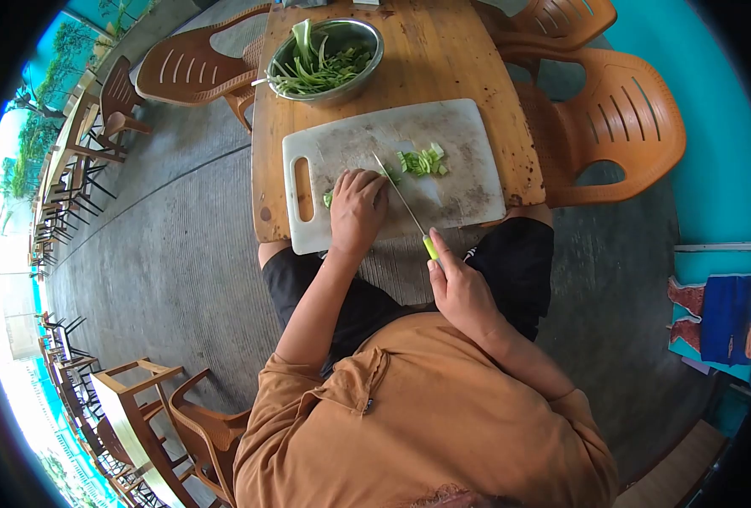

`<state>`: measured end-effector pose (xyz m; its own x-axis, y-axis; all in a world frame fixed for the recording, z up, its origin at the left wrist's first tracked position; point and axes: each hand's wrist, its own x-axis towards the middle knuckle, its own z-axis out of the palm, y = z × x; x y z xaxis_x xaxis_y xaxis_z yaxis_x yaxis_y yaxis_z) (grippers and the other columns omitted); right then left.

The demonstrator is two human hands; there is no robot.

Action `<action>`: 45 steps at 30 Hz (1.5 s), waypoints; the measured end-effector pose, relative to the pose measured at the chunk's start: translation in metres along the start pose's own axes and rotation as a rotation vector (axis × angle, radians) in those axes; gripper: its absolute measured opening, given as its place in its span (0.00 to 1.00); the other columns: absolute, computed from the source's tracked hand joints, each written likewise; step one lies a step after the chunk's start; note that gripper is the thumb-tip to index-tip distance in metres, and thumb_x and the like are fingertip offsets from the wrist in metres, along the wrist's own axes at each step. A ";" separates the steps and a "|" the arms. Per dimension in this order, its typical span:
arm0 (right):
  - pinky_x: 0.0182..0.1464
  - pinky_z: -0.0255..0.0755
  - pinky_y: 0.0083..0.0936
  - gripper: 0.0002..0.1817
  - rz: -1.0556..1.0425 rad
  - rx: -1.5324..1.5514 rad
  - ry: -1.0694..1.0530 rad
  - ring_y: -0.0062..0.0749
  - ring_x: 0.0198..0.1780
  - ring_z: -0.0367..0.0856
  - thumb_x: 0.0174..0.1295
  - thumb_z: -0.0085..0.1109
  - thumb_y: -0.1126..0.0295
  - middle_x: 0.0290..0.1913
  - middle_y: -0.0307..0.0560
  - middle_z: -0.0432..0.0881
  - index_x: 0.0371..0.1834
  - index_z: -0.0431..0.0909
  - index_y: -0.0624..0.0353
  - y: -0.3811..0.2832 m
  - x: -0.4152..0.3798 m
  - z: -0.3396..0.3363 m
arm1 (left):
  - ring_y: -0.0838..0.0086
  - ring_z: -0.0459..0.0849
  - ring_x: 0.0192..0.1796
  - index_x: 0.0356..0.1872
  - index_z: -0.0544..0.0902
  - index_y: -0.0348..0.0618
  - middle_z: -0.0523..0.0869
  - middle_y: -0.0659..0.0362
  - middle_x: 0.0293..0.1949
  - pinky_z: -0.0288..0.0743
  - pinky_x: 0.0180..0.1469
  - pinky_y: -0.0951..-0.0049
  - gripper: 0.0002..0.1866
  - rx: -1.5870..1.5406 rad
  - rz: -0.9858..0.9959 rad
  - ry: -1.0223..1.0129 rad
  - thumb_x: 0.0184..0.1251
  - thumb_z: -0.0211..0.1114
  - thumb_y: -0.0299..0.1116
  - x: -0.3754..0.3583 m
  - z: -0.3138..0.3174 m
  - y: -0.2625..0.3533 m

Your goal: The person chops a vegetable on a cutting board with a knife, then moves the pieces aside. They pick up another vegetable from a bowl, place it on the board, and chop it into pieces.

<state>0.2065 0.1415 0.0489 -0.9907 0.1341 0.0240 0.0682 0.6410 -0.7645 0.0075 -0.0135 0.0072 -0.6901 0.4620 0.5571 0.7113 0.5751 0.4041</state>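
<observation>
Head view: the fingers of the left hand are curled close together over green stalks, pinning them against a worn white cutting board; a bit of green also shows just left of those fingers. The fingers of the right hand are wrapped round the lime-green handle of a knife, the index finger stretched along it. From them the blade slants up and leftward over the board, passing just beside the left fingers. Right of the left fingers, past the blade, lies a small pile of cut pieces. The board's handle slot is left of the left fingers. Beyond the fingers, a metal bowl of long greens stands on the wooden bench. Farther out, well apart from both hands, orange-brown chairs flank the bench.
</observation>
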 end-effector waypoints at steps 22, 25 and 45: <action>0.43 0.83 0.57 0.30 0.006 0.151 0.055 0.73 0.43 0.88 0.84 0.55 0.62 0.40 0.75 0.88 0.85 0.66 0.58 0.018 0.004 -0.026 | 0.63 0.85 0.58 0.51 0.92 0.48 0.90 0.63 0.48 0.75 0.63 0.58 0.14 0.065 0.061 -0.069 0.65 0.72 0.27 0.011 0.006 -0.001; 0.48 0.84 0.56 0.29 0.087 0.179 0.004 0.73 0.49 0.88 0.84 0.55 0.62 0.46 0.76 0.88 0.84 0.67 0.59 0.009 0.002 -0.032 | 0.63 0.86 0.58 0.50 0.92 0.46 0.92 0.62 0.49 0.76 0.63 0.58 0.12 0.060 0.050 -0.059 0.67 0.73 0.28 0.011 0.005 -0.001; 0.52 0.84 0.57 0.30 0.035 0.182 -0.032 0.75 0.53 0.87 0.85 0.53 0.63 0.52 0.79 0.87 0.85 0.64 0.62 0.002 -0.008 -0.023 | 0.65 0.86 0.57 0.47 0.94 0.45 0.92 0.64 0.48 0.75 0.63 0.58 0.10 0.025 0.041 -0.051 0.67 0.74 0.31 0.009 0.006 0.000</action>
<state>0.2176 0.1589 0.0622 -0.9915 0.1277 -0.0233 0.0833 0.4888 -0.8684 0.0005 -0.0048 0.0077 -0.6666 0.5195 0.5346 0.7363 0.5709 0.3633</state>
